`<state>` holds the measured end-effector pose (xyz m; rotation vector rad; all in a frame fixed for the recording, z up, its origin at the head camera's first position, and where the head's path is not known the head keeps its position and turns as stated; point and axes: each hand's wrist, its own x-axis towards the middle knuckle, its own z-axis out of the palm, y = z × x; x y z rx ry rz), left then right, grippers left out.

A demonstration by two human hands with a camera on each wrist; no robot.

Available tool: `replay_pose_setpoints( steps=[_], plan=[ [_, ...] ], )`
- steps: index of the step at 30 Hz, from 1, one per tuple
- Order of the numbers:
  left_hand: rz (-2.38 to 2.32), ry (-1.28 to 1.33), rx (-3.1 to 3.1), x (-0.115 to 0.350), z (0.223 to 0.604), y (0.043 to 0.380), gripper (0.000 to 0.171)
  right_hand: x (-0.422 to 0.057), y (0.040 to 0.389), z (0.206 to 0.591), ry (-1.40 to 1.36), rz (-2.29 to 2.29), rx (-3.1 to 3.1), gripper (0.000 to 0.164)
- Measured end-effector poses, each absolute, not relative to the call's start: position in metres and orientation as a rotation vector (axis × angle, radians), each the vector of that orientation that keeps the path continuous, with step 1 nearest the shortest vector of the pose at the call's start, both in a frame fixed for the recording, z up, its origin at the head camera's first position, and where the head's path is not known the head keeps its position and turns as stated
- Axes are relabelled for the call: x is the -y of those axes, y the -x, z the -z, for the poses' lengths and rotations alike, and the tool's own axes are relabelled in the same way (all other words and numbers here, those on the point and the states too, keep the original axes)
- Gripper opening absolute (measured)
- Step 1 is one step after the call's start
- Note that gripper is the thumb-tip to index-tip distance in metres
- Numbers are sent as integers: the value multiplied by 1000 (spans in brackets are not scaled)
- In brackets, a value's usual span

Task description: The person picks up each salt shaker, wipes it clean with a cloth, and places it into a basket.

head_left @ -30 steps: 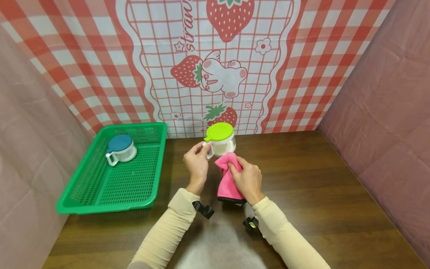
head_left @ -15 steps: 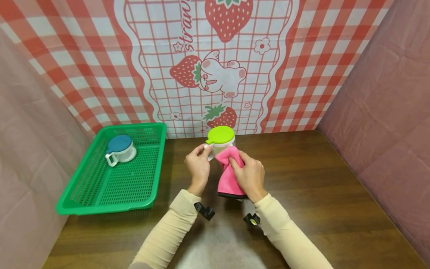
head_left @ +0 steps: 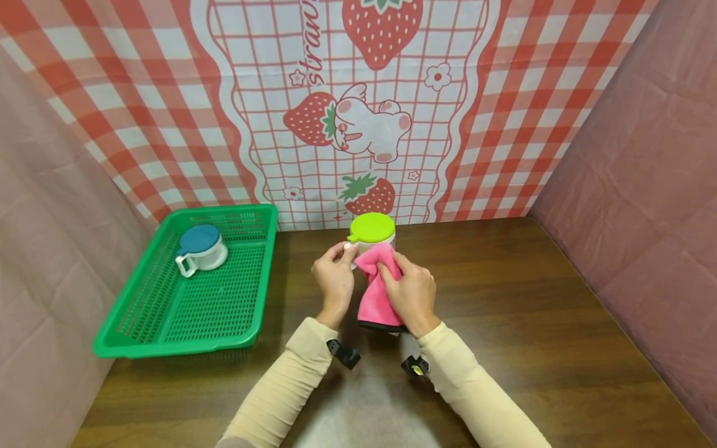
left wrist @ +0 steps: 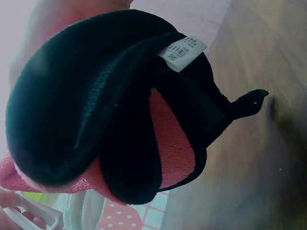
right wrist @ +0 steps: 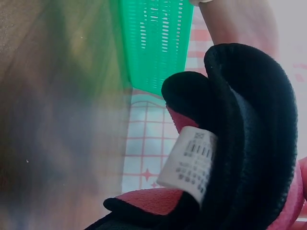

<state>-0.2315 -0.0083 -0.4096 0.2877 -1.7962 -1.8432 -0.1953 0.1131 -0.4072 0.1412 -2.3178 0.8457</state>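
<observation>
In the head view, my left hand pinches the white handle of a clear jar with a lime-green lid. A folded pink cloth with black trim is gripped in my right hand, its upper end against the near side of the jar, covering much of the body. Both wrist views are largely filled by the cloth's black-edged folds. A white printed tag sticks out of them in the right wrist view. Part of the jar's handle shows low in the left wrist view.
Left on the wooden table stands a green perforated basket. Inside it, near the back, sits a similar jar with a blue lid. A strawberry-print checked curtain hangs behind, with pink cloth walls on both sides.
The green-lidded jar has come slightly nearer and to the right with my left hand. The pink cloth has shifted up over the jar's side, then slightly left.
</observation>
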Motion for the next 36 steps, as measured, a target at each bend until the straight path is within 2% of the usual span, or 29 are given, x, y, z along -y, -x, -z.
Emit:
replay_pose_setpoints(
  steps=[36],
  plan=[
    [1850, -328, 1784, 17, 405, 231, 19, -119, 193, 432, -111, -845, 2399, 32]
  ],
)
